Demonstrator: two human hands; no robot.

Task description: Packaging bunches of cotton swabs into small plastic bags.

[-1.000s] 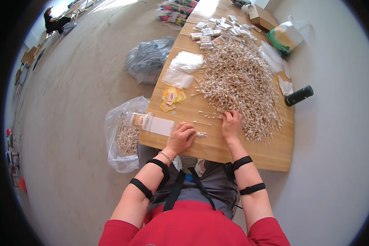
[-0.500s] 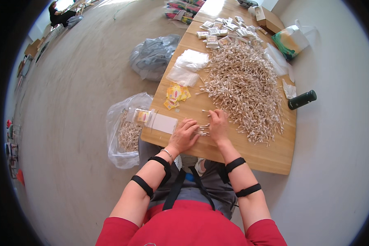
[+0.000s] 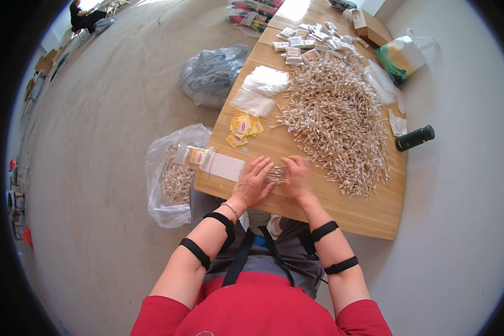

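Observation:
Between my two hands, near the table's front edge, lies a small bundle of cotton swabs, their sticks running left to right. My left hand is cupped over the bundle's left end, fingers closed around it. Curled at the opposite end, my right hand presses its fingers on the swabs; its fingertips are partly hidden. Left of my left hand is a white card, with a filled clear pack of swabs beyond it at the table's edge. A large loose heap of cotton swabs spreads out to the right.
Yellow printed cards and clear plastic bags lie along the wooden table's left side. Filled packs are piled behind the heap. A dark bottle lies at the right edge. An open bag of swabs stands below, left.
My right hand held a single swab above the bundle; its fingers have now closed in on the bundle, and that swab no longer shows apart. My left hand stays on the bundle.

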